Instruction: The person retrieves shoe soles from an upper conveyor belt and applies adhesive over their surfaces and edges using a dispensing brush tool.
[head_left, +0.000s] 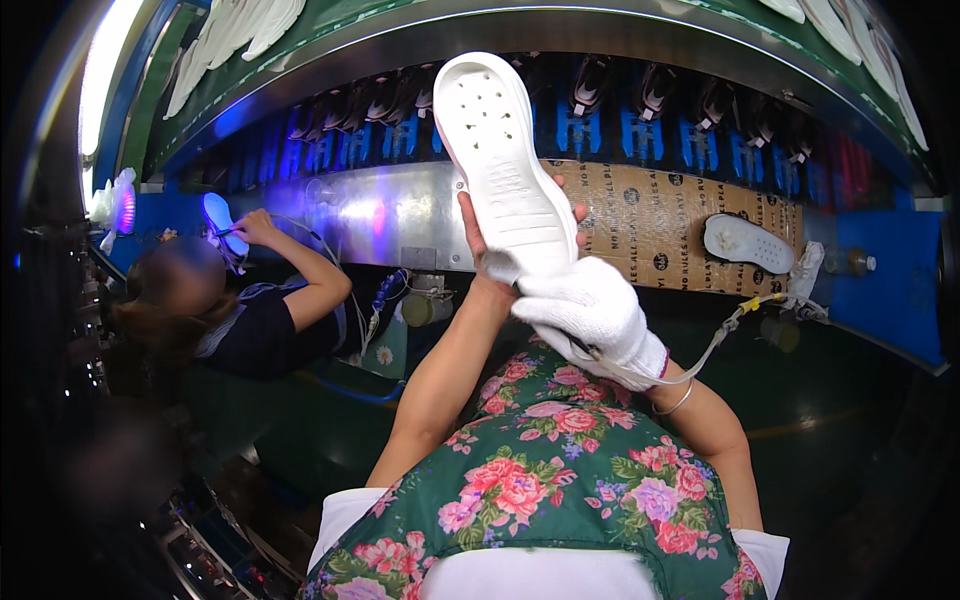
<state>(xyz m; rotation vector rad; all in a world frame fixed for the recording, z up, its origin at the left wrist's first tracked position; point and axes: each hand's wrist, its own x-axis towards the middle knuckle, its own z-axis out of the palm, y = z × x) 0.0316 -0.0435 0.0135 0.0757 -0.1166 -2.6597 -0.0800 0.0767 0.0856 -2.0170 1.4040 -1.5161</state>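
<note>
A white shoe sole (501, 172) lies across my bare left hand (480, 259), its hollow inner face turned up and one end pointing away from me. My left thumb and fingertips show at its two edges; the rest of the hand is behind it. My right hand (589, 311), in a white knitted glove, grips a brush (501, 266) with a thin hose (697, 369) running from its handle. The blurred brush head is over the near end of the sole; whether it touches is unclear.
Printed cardboard (634, 225) covers part of the metal bench (352, 202); another sole (748, 244) lies there, near a bottle (851, 261). Blue holders (577, 131) carry dark shoe uppers (590, 82) behind it. A co-worker's hand (256, 226) works at another sole on the left.
</note>
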